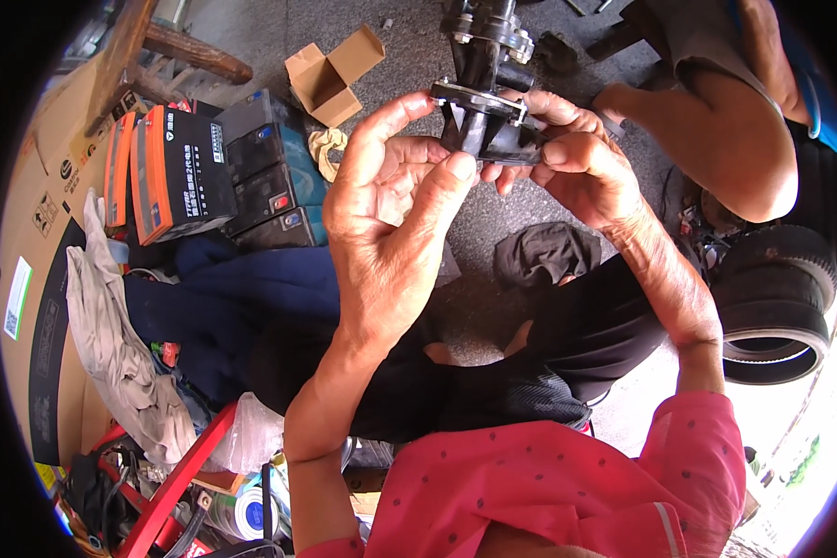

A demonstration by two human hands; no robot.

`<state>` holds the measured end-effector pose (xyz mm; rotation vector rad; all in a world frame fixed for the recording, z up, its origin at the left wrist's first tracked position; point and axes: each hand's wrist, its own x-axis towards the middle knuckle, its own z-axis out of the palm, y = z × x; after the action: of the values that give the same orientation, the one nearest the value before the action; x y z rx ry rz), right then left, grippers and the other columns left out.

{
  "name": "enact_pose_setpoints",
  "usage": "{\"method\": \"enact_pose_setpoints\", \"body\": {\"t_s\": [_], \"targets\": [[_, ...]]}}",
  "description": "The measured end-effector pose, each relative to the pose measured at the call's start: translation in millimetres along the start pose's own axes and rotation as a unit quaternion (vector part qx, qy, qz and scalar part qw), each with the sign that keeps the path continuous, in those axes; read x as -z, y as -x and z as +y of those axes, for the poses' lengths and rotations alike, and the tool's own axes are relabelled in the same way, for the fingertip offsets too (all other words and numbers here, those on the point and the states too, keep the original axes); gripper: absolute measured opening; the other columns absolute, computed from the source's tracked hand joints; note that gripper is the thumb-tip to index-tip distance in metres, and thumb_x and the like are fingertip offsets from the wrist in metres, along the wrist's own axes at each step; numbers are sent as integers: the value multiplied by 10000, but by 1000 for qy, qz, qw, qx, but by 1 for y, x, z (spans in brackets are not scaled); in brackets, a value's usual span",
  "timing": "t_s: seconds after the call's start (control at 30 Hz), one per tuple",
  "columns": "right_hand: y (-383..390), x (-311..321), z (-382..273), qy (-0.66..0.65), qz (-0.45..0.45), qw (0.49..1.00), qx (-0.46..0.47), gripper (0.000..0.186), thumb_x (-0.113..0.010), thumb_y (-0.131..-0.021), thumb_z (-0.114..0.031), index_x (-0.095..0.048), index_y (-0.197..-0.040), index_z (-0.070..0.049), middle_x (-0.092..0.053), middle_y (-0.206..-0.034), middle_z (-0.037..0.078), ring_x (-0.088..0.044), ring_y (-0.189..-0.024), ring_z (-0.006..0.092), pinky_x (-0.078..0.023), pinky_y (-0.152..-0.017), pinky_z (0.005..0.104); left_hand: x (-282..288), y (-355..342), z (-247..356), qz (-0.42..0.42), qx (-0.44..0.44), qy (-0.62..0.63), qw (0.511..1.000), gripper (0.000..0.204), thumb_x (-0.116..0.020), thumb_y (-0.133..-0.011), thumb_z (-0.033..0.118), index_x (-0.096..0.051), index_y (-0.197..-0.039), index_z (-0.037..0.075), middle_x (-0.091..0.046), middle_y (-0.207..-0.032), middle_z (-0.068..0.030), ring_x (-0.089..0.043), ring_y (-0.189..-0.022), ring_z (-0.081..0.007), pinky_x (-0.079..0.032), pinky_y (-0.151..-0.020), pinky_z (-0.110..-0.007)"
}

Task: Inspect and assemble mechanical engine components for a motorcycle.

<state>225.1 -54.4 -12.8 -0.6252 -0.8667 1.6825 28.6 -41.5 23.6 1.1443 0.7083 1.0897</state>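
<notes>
A black metal mechanical part (480,63) with bolted flanges is held up in front of me, near the top of the view. My left hand (391,191) grips its lower end from the left, with the thumb at the near edge and the index finger against a flange. On the other side my right hand (586,163) is closed on the lower flange, thumb in front and fingers behind. Bolts and nuts show on the flanges. The part's top end runs out of view, and some of my fingertips are hidden behind it.
Several batteries (268,167) stand on the left beside a large cardboard sheet (42,177). An open small carton (330,79) and a dark cloth (547,253) lie on the floor. Tyres (774,312) are stacked at right, and another person's bent knee (749,172) is close by.
</notes>
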Motion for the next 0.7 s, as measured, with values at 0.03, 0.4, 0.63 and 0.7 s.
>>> {"method": "enact_pose_setpoints", "body": {"t_s": [0.03,0.4,0.63,0.7], "targets": [[0,0,0,8,-3,1000,-16,542,-497,-738,-59,-471,-1275,7,-603,-1065,232,-626,-899,309,-513,-782,418,0,0,1,8,0,-9,1000,391,-618,-856,12,-443,-1203,-24,-621,-915,-127,-630,-833,-151,-504,-755,-275],[4,-8,1,130,46,988,63,456,-648,-772,65,-517,-1208,48,-600,-1078,134,-610,-958,173,-530,-858,332,-2,-4,0,39,42,18,998,377,-635,-863,74,-458,-1178,-33,-628,-885,-121,-624,-812,-157,-499,-743,-270],[5,-10,2,163,38,983,77,476,-662,-746,92,-529,-1201,41,-587,-1120,104,-557,-1032,150,-495,-907,310,-1,-5,-3,51,46,11,998,368,-640,-865,90,-465,-1171,-16,-635,-885,-106,-617,-798,-143,-487,-726,-258],[5,-11,4,184,44,978,88,487,-671,-732,106,-535,-1196,42,-587,-1124,100,-547,-1046,143,-476,-915,299,-1,-5,-2,53,48,11,997,370,-642,-862,84,-464,-1171,-14,-636,-885,-104,-617,-800,-139,-485,-720,-254]]}}
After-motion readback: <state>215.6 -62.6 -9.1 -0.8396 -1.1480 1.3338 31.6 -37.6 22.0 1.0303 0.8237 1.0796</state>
